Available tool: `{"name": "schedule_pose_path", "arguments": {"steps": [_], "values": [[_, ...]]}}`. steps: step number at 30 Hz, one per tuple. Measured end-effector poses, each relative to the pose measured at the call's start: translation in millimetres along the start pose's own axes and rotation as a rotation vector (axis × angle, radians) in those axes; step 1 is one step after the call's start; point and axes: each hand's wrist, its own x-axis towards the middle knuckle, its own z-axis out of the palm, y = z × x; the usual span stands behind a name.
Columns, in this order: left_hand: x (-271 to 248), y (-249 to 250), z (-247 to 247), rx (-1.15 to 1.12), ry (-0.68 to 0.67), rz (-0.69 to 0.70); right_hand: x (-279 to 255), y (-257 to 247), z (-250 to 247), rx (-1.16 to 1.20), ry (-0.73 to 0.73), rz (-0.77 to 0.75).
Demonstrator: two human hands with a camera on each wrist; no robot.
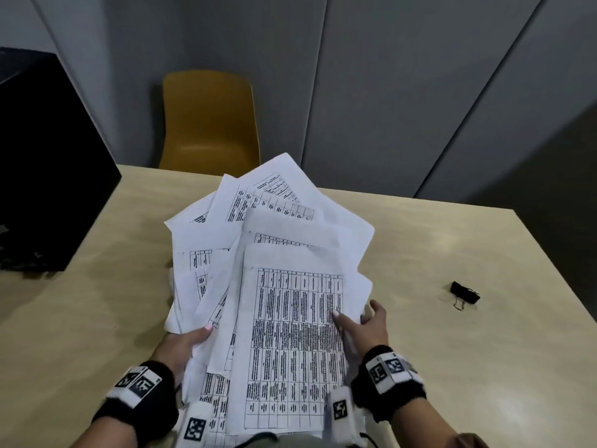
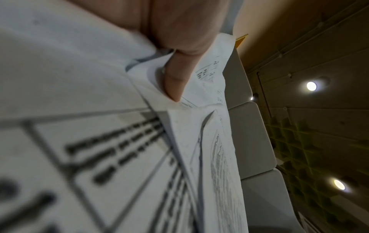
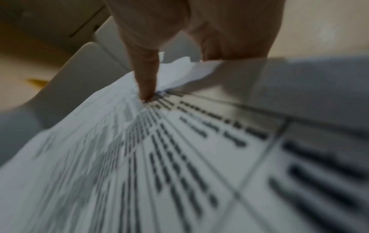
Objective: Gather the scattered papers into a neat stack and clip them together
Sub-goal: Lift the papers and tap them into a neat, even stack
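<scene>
Nearest: left hand (image 1: pixel 181 345) and right hand (image 1: pixel 365 328), one at each side edge of papers (image 1: pixel 274 286), thumbs pinched on top, remaining fingers under the sheets and mostly hidden
Papers: gathered into one bundle, raised off table (image 1: pixel 97 302), fanned at differing angles, corners jutting every way; printed tables face up
Further right on table: black binder clip (image 1: pixel 465 294), lying well apart from bundle, untouched
Beyond table: yellow chair (image 1: pixel 210 121); at left, black box (image 1: pixel 48 163)
Progress, as judged: collecting done; squaring edges into a neat stack and clipping both outstanding
</scene>
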Motion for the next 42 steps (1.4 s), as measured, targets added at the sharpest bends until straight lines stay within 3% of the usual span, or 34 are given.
{"name": "schedule_pose_path", "arguments": {"steps": [4,8,13,18,20,22,27,32,36,40,42], "values": [[-6,4,10,-0.031,-0.09,-0.046,3,10,-11,0.197,-0.35,0.17],[-20,16,30,0.132,-0.117,0.035,5,19,-3,0.081,-0.234,0.154],[-44,22,50,0.338,-0.029,0.146,-5,0,-6,0.065,-0.367,0.188],[-40,35,47,0.213,-0.037,0.246,0,-12,-13,0.123,-0.251,0.085],[-38,49,51,0.146,-0.06,0.381,1,-32,-14,0.107,-0.215,0.033],[-41,66,59,0.039,-0.046,0.505,8,-52,-18,0.069,-0.189,-0.051],[-34,99,58,-0.009,-0.01,0.633,2,-94,-22,0.179,-0.218,-0.311],[-33,85,52,0.043,-0.1,0.596,-4,-76,-12,0.259,-0.22,-0.266],[-31,65,57,0.051,-0.055,0.494,-7,-67,-5,0.317,-0.175,-0.203],[-35,71,54,0.042,-0.098,0.57,-11,-75,-17,0.248,-0.229,-0.246],[-38,69,51,0.058,-0.124,0.525,-11,-73,-26,0.246,-0.27,-0.215]]}}
